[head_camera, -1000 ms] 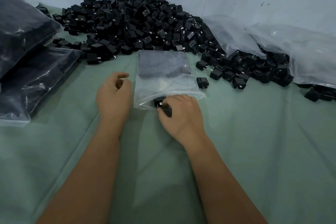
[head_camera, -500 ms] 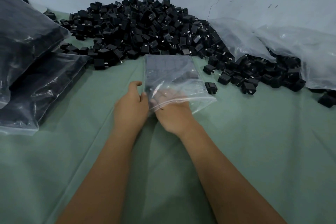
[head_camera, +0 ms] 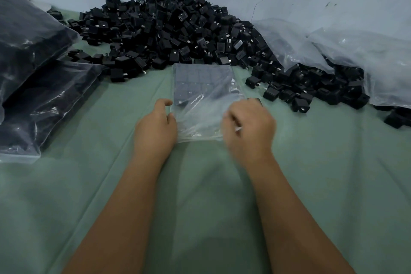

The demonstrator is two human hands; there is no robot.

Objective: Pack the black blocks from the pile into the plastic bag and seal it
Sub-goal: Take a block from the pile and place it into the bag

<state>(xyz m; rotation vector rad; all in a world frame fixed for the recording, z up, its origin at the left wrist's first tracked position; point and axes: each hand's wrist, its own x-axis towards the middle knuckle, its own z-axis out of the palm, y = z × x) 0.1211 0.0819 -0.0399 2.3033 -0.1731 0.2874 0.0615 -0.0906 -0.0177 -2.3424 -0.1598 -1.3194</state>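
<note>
Both hands on the bag [head_camera: 201, 104], near the pile [head_camera: 178, 33].
Left hand [head_camera: 155, 128] pinches the bag's near-left edge; right hand [head_camera: 249, 127], fingers curled, grips its near-right side. Blocks [head_camera: 195, 83] fill its far end on the cloth [head_camera: 200, 196].

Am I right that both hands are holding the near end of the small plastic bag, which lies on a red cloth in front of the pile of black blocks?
Not quite: the cloth is pale green, not red, as the head view shows. The rest holds: the left hand and right hand hold the near end of the small plastic bag, which lies in front of the pile of black blocks.
</note>
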